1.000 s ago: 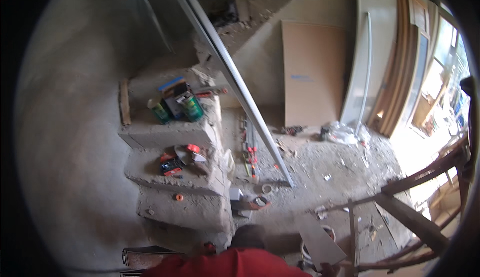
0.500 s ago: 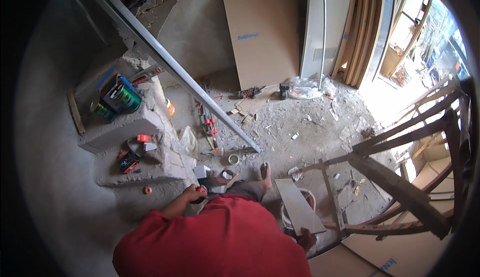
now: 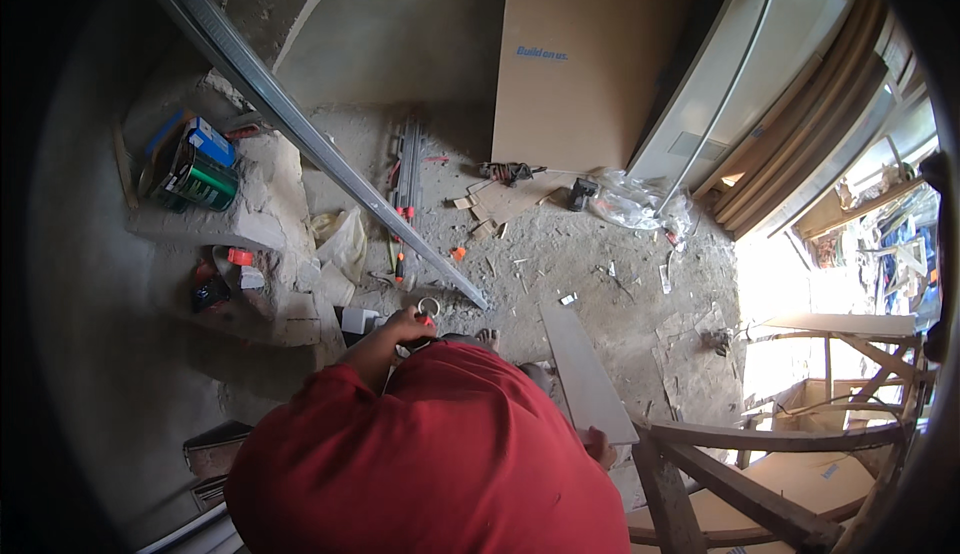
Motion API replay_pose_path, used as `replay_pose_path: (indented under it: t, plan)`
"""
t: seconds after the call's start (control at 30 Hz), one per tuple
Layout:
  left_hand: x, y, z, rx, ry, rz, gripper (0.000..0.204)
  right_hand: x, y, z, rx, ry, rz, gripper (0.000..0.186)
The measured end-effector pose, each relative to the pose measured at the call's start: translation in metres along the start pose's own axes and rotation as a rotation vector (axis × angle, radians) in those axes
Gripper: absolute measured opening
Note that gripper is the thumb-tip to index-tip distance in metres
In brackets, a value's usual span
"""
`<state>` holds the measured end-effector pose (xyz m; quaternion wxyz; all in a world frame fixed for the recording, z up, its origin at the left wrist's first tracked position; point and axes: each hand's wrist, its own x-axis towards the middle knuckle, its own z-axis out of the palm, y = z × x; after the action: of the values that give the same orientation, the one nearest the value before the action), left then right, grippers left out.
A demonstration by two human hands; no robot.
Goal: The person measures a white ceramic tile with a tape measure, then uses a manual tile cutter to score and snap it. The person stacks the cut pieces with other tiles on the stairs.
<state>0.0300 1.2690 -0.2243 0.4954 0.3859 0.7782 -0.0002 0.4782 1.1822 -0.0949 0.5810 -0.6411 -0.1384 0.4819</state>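
Board strip (image 3: pixel 588 374), pinched at its near end by the right hand (image 3: pixel 600 449), could twist from that lone grip; left hand (image 3: pixel 407 327) seemingly clasps a red object (image 3: pixel 427 321).

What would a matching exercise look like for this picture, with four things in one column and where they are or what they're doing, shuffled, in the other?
Things:
1. Left hand
2. Pale board strip
3. Green can
4. Large brown board

Places and states:
A. Standing on a rough step at the left
B. Closed on a small red object
C. Upright at the back of the room
D. Held near its lower end by the right hand

Right pairs: 1-B, 2-D, 3-A, 4-C.
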Motion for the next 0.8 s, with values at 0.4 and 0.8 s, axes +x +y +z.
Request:
replay_pose_path:
  t: [0.4, 0.8]
  plan:
    - [0.077, 0.093, -0.044, -0.636, 0.087, -0.158, 0.082, 0.179, -0.108, 0.189, -0.249, 0.004, 0.062, 0.040]
    - [0.107, 0.232, -0.115, -1.061, 0.250, -0.313, 0.054, 0.370, -0.139, 0.427, -0.611, -0.393, 0.295, 0.020]
